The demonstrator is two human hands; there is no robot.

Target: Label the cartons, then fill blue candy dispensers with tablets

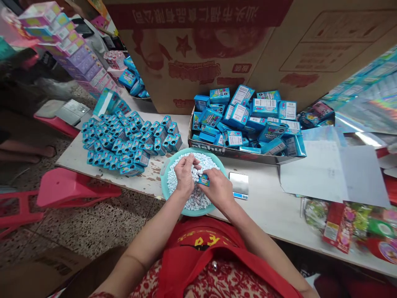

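A teal bowl [165, 165] full of small white candies [194, 198] sits at the table's near edge. Over it, my right hand [218, 188] holds a small blue box [204, 179]. My left hand [185, 170] is curled just left of the box, fingertips pinched above the candies and close to the box's opening. Whether it holds candies I cannot tell.
Several small blue boxes [130, 140] stand in rows on the table's left. A cardboard tray [217, 150] heaped with larger blue boxes [248, 118] lies behind the bowl. A small silver scale [238, 184] is right of the bowl, white paper sheets [331, 174] further right, red stools [74, 188] on the floor.
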